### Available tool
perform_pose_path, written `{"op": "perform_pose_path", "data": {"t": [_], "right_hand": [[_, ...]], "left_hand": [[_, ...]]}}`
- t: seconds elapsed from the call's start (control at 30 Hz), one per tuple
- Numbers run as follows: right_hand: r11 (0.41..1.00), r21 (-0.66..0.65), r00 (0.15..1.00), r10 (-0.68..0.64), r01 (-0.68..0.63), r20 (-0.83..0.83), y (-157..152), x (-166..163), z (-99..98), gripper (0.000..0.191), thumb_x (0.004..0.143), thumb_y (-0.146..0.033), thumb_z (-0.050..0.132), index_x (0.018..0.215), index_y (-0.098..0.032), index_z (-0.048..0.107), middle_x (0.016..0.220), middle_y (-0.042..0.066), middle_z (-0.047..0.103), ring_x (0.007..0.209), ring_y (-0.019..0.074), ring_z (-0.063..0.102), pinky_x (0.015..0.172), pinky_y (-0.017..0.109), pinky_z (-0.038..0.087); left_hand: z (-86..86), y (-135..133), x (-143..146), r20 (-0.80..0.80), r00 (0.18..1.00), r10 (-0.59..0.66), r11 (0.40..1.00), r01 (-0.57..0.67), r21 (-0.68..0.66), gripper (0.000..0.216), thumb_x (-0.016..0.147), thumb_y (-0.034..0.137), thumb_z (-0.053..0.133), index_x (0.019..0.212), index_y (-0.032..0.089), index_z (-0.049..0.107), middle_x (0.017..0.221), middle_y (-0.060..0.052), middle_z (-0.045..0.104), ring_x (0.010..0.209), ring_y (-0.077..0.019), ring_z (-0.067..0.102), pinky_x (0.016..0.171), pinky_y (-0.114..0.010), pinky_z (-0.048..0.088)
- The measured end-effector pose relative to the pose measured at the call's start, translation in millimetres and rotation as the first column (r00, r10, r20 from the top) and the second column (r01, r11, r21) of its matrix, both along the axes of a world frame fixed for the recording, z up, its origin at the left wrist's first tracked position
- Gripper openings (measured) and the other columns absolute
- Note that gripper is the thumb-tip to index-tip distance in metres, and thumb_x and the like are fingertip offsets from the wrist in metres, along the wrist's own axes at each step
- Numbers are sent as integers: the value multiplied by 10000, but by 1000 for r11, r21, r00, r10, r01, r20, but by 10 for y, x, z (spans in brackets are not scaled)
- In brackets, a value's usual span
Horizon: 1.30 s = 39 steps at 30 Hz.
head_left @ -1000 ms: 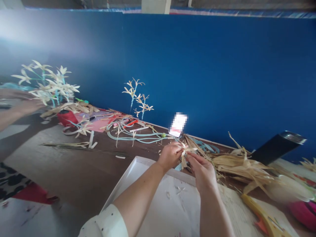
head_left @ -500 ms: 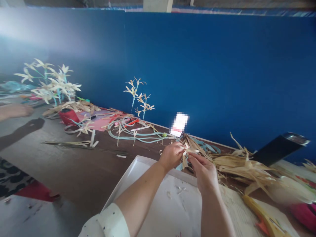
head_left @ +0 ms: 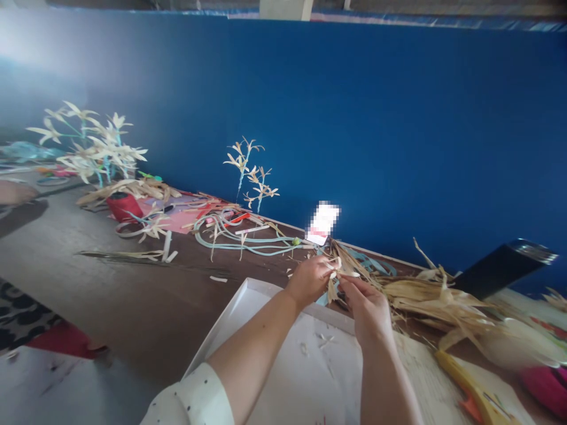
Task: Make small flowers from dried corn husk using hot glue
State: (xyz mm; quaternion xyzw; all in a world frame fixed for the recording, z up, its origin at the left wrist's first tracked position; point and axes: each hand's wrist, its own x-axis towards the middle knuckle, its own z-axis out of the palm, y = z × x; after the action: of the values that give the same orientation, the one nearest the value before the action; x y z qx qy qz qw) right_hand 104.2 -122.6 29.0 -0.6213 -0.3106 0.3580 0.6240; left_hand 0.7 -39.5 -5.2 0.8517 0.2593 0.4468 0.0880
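Observation:
Just past the far edge of a white box lid (head_left: 266,330), my two hands meet around a small pale flower (head_left: 335,270) of dried husk. My left hand (head_left: 312,280) pinches it from the left, fingers closed. From the right, my right hand (head_left: 365,301) has thumb and fingertips pressed together on the flower's lower right side. Its petals stick out between the fingers, and its base is partly hidden. A few pale scraps (head_left: 325,340) lie in the lid. Dried husks (head_left: 425,295) are heaped to the right of my right hand.
A lit phone (head_left: 321,224) leans by the blue wall (head_left: 398,118). Pale blue cords (head_left: 257,248), a red spool (head_left: 124,206) and husk flowers on stems (head_left: 106,153) stand left. At right are a dark bottle (head_left: 500,271) and a yellow tool (head_left: 469,383). Another person's hand (head_left: 18,192) shows far left.
The flower's petals have shifted slightly between my fingers, while both hands stay nearly in place. The other person's hand has drawn back toward the left edge.

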Motion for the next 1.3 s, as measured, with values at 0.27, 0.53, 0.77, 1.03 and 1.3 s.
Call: {"op": "perform_pose_path", "data": {"t": [0.27, 0.53, 0.77, 1.03, 1.3], "right_hand": [[1000, 6, 995, -10, 9, 103, 45, 68, -101, 358, 575, -355, 689, 861, -142, 728, 608, 5, 607, 427, 78, 411, 361, 193, 233], [999, -4, 987, -33, 34, 155, 38, 42, -73, 380, 584, -388, 691, 865, -135, 728, 602, 7, 615, 410, 82, 413, 373, 206, 270], [999, 37, 958, -37, 27, 283, 40, 52, -44, 292, 582, -370, 674, 770, -156, 739, 638, 22, 654, 616, 160, 562, 531, 233, 403], [999, 16, 947, -40, 36, 320, 23, 63, -38, 245, 610, -341, 650, 752, -160, 734, 613, 7, 639, 603, 154, 560, 524, 227, 395], [998, -19, 979, -62, 67, 196, 16, 20, -19, 318, 580, -354, 672, 808, -142, 737, 571, -7, 593, 476, 107, 467, 401, 206, 306]], "left_hand": [[-23, -6, 17, 3, 999, 38, 999, -37, -22, 220, 859, 225, 468, 970, 192, 656, 943, -63, 660, 838, -146, 623, 734, -236, 503], [-80, 28, 42, 63, 997, 38, 997, -33, -75, 234, 876, 258, 459, 904, 210, 686, 941, -52, 673, 883, -138, 622, 772, -227, 494], [-45, 3, 15, 19, 999, 45, 998, -44, -42, 229, 859, 243, 483, 1011, 226, 655, 957, -48, 664, 872, -144, 625, 754, -233, 502], [6, -41, -3, -50, 998, 44, 999, -43, 7, 253, 885, 260, 430, 1026, 205, 633, 880, -68, 646, 816, -147, 618, 711, -237, 502], [10, -53, 8, -41, 998, 50, 999, -49, 4, 255, 881, 229, 414, 984, 185, 643, 863, -72, 644, 782, -148, 615, 694, -244, 499]]}}
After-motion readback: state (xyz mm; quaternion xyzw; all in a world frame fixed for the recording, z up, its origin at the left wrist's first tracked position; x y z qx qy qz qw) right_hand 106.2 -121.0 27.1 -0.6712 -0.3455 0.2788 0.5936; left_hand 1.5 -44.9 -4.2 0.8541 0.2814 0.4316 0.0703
